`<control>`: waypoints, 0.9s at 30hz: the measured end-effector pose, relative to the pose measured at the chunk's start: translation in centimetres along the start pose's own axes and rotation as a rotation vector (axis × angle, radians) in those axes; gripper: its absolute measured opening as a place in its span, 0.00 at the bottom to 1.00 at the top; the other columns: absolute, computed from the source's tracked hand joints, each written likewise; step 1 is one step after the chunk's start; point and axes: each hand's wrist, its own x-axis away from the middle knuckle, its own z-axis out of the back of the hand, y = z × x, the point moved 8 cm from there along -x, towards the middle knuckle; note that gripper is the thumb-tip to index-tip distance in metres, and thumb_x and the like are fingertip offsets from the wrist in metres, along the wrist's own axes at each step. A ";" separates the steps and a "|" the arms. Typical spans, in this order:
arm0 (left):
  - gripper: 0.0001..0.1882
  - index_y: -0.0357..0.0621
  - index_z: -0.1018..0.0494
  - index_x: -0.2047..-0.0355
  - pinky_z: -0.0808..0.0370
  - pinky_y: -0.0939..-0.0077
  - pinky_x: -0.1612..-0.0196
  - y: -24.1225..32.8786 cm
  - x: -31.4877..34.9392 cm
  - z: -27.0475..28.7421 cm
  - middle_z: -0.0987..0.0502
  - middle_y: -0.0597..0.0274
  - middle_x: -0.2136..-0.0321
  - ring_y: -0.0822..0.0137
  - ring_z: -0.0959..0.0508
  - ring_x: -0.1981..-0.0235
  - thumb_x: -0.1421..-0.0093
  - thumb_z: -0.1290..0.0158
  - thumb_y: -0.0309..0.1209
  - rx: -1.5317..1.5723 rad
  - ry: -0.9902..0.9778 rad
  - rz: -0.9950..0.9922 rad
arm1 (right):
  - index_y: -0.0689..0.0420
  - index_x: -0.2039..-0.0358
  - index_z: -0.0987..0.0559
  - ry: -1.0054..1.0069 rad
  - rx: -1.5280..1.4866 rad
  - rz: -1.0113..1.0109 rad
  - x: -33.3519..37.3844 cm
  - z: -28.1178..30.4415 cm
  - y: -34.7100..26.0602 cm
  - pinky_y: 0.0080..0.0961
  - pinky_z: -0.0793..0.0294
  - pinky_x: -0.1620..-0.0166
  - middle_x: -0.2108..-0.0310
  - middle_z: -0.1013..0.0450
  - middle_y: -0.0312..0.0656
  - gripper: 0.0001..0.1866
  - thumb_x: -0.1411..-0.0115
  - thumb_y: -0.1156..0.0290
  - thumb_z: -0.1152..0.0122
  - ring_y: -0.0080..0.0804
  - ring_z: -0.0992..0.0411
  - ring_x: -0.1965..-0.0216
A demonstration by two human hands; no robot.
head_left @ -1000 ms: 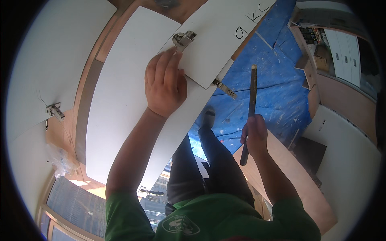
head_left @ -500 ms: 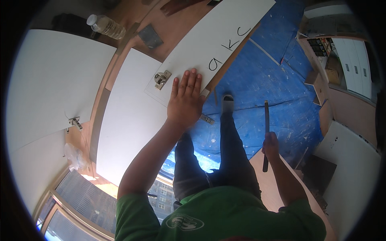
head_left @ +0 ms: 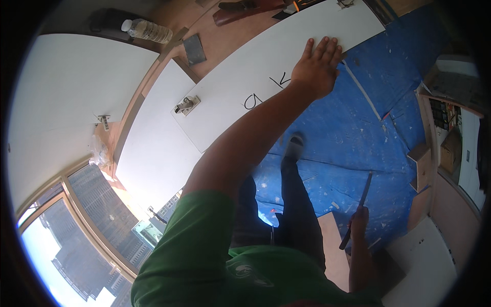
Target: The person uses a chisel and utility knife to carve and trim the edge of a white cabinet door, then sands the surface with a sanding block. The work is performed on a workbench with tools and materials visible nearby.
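My left hand (head_left: 319, 66) rests flat on a long white panel (head_left: 230, 84), fingers stretched out, near its right-hand long edge. Handwritten marks in dark ink show on the panel, partly covered by my forearm. A metal cabinet hinge (head_left: 187, 105) is fixed at the near end, and a second hinge (head_left: 346, 4) is cut off by the top of the picture at the far end. Down by my right side, my right hand (head_left: 359, 221) is closed around a long, narrow dark bar (head_left: 365, 189), held tilted and away from the panel. Its exact kind is unclear.
Another white board (head_left: 153, 128) lies beneath the panel's near end. A plastic bottle (head_left: 147, 30) and a grey square piece (head_left: 194, 49) lie beyond. Blue sheeting (head_left: 332, 153) covers the floor. A small wooden box (head_left: 420, 159) stands right; a window (head_left: 76, 240) is lower left.
My left hand has slid from beside the near hinge toward the panel's far end. The view has shifted, bringing the far hinge in. My right hand still holds the dark bar.
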 end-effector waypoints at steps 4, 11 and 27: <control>0.32 0.48 0.50 0.23 0.62 0.52 0.20 7.8 -5.8 -1.5 0.52 0.58 0.22 0.59 0.56 0.21 0.23 0.67 0.46 0.218 -0.098 -0.246 | 0.53 0.64 0.32 -0.042 -0.022 0.029 -0.1 0.3 0.4 0.25 0.39 0.88 0.85 0.39 0.34 0.14 0.23 0.58 0.54 0.25 0.40 0.91; 0.34 0.42 0.50 0.24 0.62 0.51 0.21 1.0 -0.7 0.1 0.53 0.54 0.22 0.57 0.56 0.21 0.24 0.65 0.45 0.101 0.116 0.288 | 0.53 0.63 0.32 -0.132 -0.045 0.066 -1.0 -0.5 -2.1 0.25 0.38 0.88 0.85 0.39 0.33 0.15 0.23 0.56 0.53 0.24 0.40 0.91; 0.44 0.31 0.44 0.27 0.62 0.47 0.22 -8.1 49.3 14.3 0.54 0.42 0.23 0.44 0.59 0.21 0.29 0.55 0.57 0.034 -0.386 1.035 | 0.54 0.63 0.31 -0.230 0.138 0.129 -4.3 -3.4 -12.7 0.27 0.36 0.89 0.84 0.37 0.35 0.13 0.26 0.58 0.46 0.27 0.37 0.91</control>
